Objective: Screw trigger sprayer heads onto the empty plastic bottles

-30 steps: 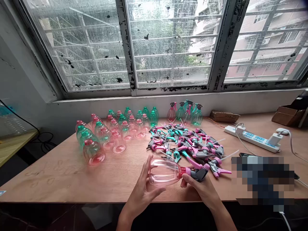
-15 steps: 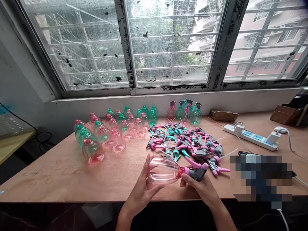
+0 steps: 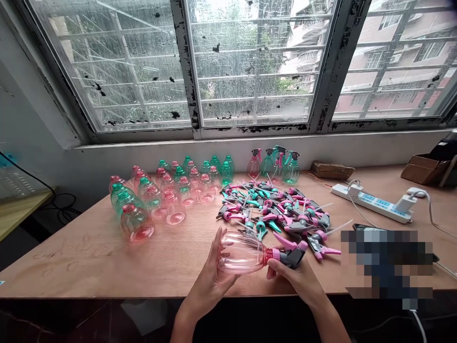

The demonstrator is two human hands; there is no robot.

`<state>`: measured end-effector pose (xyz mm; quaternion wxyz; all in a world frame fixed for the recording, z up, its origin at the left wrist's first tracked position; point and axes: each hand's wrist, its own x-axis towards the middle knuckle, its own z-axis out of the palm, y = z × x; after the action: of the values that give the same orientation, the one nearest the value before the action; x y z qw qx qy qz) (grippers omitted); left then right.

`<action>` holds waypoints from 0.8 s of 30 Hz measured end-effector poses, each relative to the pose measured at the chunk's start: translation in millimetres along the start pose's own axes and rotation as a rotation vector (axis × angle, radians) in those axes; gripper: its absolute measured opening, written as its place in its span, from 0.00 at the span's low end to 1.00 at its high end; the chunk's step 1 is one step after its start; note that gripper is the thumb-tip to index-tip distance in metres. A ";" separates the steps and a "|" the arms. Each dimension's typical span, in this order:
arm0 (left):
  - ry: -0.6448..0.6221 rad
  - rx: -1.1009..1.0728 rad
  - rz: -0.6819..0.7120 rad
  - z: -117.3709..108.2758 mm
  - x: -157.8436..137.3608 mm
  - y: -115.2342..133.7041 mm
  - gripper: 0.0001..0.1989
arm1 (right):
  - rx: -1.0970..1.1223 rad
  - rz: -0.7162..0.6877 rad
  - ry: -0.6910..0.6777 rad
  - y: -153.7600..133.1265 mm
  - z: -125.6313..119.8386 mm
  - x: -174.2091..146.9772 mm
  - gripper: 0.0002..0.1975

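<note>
A clear pink spray bottle (image 3: 243, 253) lies sideways in the air above the table's front edge, held between my two hands. My left hand (image 3: 211, 276) grips its base end, with the fingers behind it and the thumb below. At the neck, my right hand (image 3: 294, 278) pinches the pink collar of the spray head (image 3: 293, 255), which is grey with a pink trigger and sits on the bottle's neck. Just beyond lies a pile of loose spray heads (image 3: 274, 209) in pink, teal and grey, some with thin tubes sticking out.
Several open pink and green bottles (image 3: 173, 209) stand at the left. By the wall are several bottles with spray heads (image 3: 268, 164). To the right lie a white power strip (image 3: 371, 204), a brown package (image 3: 332, 170) and a cardboard box (image 3: 424, 169). A pixelated patch hides the right front.
The view has shifted very slightly. Both hands keep their hold on the spray bottle, with hardly any visible movement.
</note>
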<state>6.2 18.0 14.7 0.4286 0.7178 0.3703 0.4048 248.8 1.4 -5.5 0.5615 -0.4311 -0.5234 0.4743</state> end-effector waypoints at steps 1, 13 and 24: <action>0.001 0.010 0.004 0.0 0.2 -0.5 0.49 | 0.000 0.000 -0.010 0.0 0.1 -0.1 0.21; -0.024 -0.111 -0.053 -0.4 0.0 -1.5 0.46 | 0.009 -0.018 -0.006 0.2 -0.9 -1.5 0.20; -0.051 -0.191 -0.062 -2.3 -1.5 -0.2 0.51 | 0.024 -0.010 -0.046 2.7 -1.0 -0.5 0.19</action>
<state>3.6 17.5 14.8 0.5168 0.6719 0.3408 0.4066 249.6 1.3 -8.3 0.5569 -0.4107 -0.5326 0.4874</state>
